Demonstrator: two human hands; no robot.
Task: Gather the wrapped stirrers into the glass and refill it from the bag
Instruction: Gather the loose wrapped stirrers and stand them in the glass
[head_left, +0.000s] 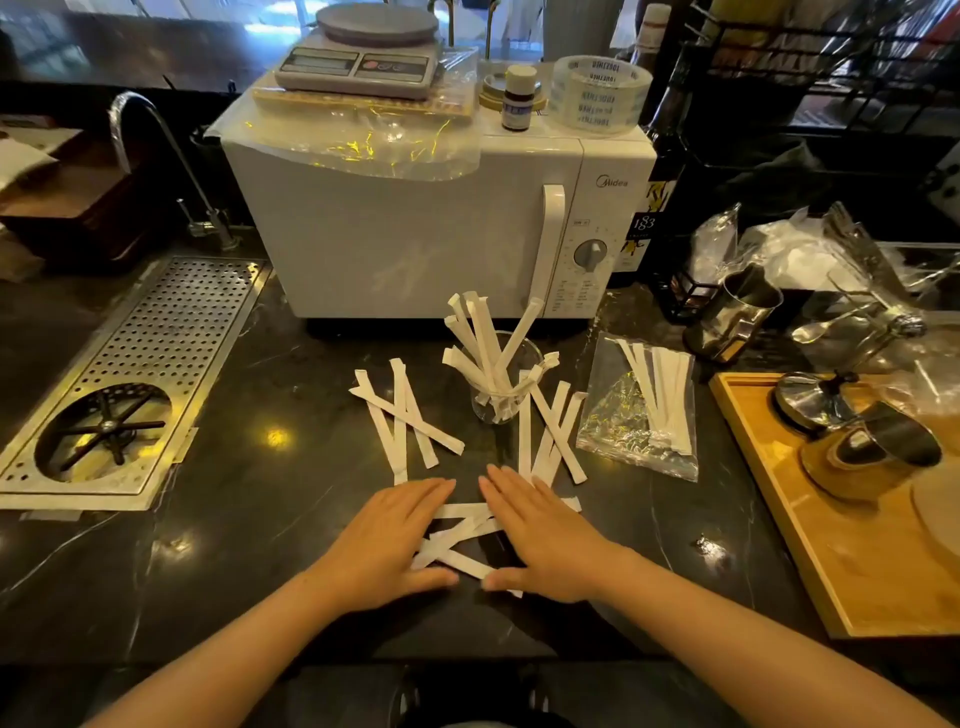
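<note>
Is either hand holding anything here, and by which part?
Nothing is gripped. Left hand and right hand lie flat, palms down, on loose stirrers between them.

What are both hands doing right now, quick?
Left hand: open, flat on the counter, pressing against loose wrapped stirrers, gripping nothing.
Right hand: open, flat, same pile between the hands, gripping nothing.

A dark marble surface with pale veins fills the view, catching bright spots of overhead light. Set into it at the left, a perforated steel drain tray with a round rinser, and a curved tap standing behind it. Dead centre at the back, a white microwave with a kitchen scale on top. Over on the right, a wooden tray and a black wire rack.
</note>
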